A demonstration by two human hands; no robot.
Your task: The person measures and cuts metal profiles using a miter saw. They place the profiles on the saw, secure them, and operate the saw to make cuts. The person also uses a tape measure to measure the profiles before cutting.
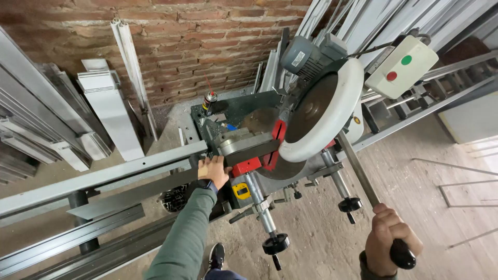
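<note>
gripping the black knob at the end of the saw's long handle [363, 179], the right hand [385, 239] is closed tight around it, low at the right of the view. the left hand [213, 171], sleeve in green and a watch at the wrist, is wrapped around the near end of a long grey aluminium profile [104, 179] and presses it where it meets the saw bed; its fingers are curled shut on the section.

the profile runs from the far left across to the chop saw [290, 129], ending just beside the red clamp parts [249, 165] under the blade. the circular blade [308, 106] sits in its white guard [337, 111], raised and tilted above the bed, with the grey motor [306, 52] behind it. a white switch box [400, 65] with a green and a red button stands off to the right.

judged from this, the step in hand is holding the stock for a cut, blade not yet down. the next move would call for a firm hold on the profile, fingers kept off the blade line, and a steady pull on the handle.

more profiles [62, 119] lean on the brick wall [197, 36], and a spray can [209, 100] stands behind the saw.
</note>
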